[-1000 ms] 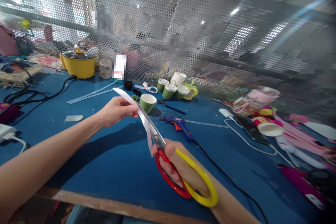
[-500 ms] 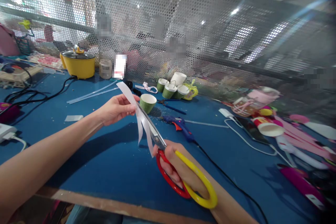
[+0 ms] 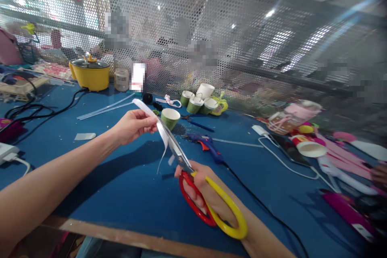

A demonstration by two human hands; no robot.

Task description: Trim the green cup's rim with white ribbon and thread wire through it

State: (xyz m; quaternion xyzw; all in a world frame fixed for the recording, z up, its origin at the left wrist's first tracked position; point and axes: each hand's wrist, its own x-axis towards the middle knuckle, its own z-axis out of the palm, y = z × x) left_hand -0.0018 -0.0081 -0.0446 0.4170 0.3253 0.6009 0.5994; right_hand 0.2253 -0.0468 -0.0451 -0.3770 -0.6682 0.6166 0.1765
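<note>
My left hand [image 3: 133, 125] pinches a white strip of ribbon [image 3: 151, 115] above the blue table [image 3: 127, 185]. My right hand [image 3: 208, 197] grips scissors [image 3: 196, 177] with one red and one yellow handle loop, fingers through the loops. The blades point up and left and meet the ribbon just right of my left fingertips. A thin sliver of ribbon [image 3: 161, 157] hangs down below the blades.
A blue glue gun [image 3: 207, 145] with a black cord, green paper cups [image 3: 169, 118], a yellow pot [image 3: 90, 72], cables [image 3: 27, 111] at the left, a white charger cable [image 3: 281, 157] and pink craft pieces [image 3: 338, 157] lie about. A perforated metal screen [image 3: 242, 36] backs the table.
The scissors have cut along the ribbon; a narrow strip has split off and now hangs thinner below the blades. Both hands stay nearly in place.
</note>
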